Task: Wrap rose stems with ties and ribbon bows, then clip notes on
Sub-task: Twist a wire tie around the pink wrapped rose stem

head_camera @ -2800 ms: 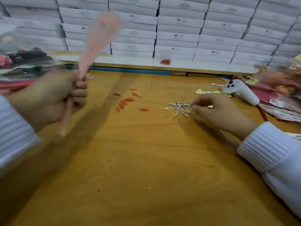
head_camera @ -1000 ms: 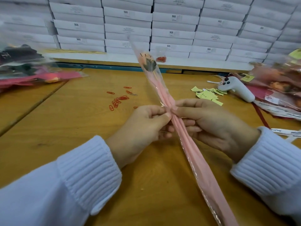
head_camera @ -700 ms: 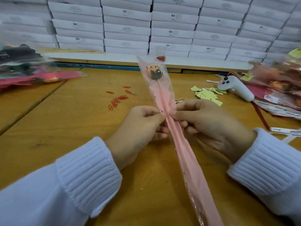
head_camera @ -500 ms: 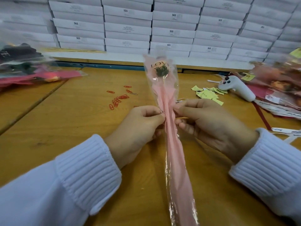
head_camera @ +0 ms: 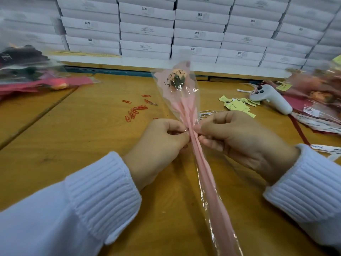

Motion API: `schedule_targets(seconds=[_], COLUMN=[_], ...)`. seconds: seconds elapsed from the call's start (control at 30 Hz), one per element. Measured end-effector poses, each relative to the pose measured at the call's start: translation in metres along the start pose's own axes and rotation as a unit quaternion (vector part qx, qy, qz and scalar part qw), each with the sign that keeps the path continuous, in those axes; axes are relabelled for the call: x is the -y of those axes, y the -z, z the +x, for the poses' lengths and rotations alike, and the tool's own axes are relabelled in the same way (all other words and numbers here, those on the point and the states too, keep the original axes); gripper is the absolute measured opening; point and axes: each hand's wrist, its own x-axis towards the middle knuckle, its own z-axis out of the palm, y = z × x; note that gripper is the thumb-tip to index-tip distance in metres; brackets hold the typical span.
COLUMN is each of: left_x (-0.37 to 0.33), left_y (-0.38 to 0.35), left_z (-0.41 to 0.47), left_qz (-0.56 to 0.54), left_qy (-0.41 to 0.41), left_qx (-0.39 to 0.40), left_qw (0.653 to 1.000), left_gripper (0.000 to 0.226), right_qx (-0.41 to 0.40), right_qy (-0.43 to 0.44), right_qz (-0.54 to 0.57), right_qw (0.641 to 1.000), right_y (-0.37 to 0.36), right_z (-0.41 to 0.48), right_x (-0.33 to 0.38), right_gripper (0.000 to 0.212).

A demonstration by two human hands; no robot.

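Head view: both hands are meeting at the gathered waist of the wrapped rose (head_camera: 204,174), which is slanting up off the table (head_camera: 73,145), bloom end away from the person, tail running toward the camera's lower edge.

Left hand (head_camera: 158,145) is pinching the sleeve from its left side, thumb and forefinger curled. Right hand (head_camera: 243,139) is pinching from the opposite side, other fingers tucked beneath the stem. Something is glinting at the left fingertips (head_camera: 181,135); cannot tell whether it is a tie.

Handling, as judged: light, cellophane slick and crinkly, pink paper soft, bloom fragile. Best hold is the gathered stem just below the bloom, where the fingers are now.

Silver ties (head_camera: 208,113) are lying just beyond the right knuckles, red paper clips (head_camera: 134,111) beyond the left knuckles, yellow notes (head_camera: 236,106) farther out past the right hand.
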Motion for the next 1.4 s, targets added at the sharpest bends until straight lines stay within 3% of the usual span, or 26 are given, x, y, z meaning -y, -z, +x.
schedule_targets(seconds=[0.33, 0.47, 0.6, 0.77, 0.9, 1.07, 1.23, 1.4], left_x=[-0.004, -0.006, -0.007, -0.007, -0.005, -0.006, -0.008, -0.008], left_y=[-0.004, 0.000, 0.002, 0.001, 0.000, 0.000, 0.001, 0.006], left_z=[-0.001, -0.003, -0.002, -0.003, -0.003, -0.005, -0.003, 0.001], left_qz=[-0.198, -0.192, -0.170, -0.172, -0.163, -0.192, -0.235, -0.237], left_qy=[0.099, 0.089, 0.083, 0.082, 0.073, 0.070, 0.097, 0.129], left_qx=[0.031, 0.037, 0.027, 0.022, 0.014, -0.005, -0.016, 0.005], left_qw=[0.975, 0.977, 0.982, 0.981, 0.984, 0.979, 0.967, 0.963], left_gripper=[0.018, 0.016, 0.029, 0.020, 0.018, 0.016, 0.005, 0.015], right_qx=[-0.013, -0.010, -0.010, 0.004, -0.023, -0.015, -0.028, -0.035], right_qy=[0.003, 0.012, 0.024, -0.055, 0.008, 0.080, 0.108, 0.114], right_qz=[-0.056, -0.050, -0.032, 0.059, -0.113, -0.297, -0.286, -0.290], right_qw=[0.998, 0.999, 0.999, 0.997, 0.993, 0.951, 0.952, 0.950], right_y=[0.001, 0.001, 0.000, 0.001, -0.005, -0.009, -0.012, -0.010], right_z=[-0.002, -0.002, -0.002, -0.002, -0.006, -0.015, -0.018, -0.016], right_x=[0.006, 0.006, 0.002, 0.003, 0.003, 0.004, 0.001, -0.001], right_gripper=[0.007, 0.005, 0.005, 0.010, 0.017, 0.014, 0.002, 0.005])
